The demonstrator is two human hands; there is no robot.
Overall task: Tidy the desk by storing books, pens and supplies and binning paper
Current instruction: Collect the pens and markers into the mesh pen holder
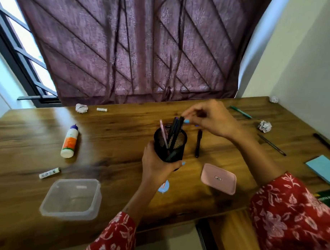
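Observation:
My left hand grips a black mesh pen holder, tilted a little and lifted just off the wooden desk. Several dark pens and one pink pen stand inside it. My right hand hovers over the holder, its fingertips pinched on the top of a dark pen that stands in the holder. Another black pen lies on the desk just right of the holder. Crumpled paper balls lie at the back left, the right and the far corner.
A glue bottle lies at left, a small tube near it. A clear plastic box sits front left, a pink lid front right. Pens, a green pen and a blue notepad lie at right.

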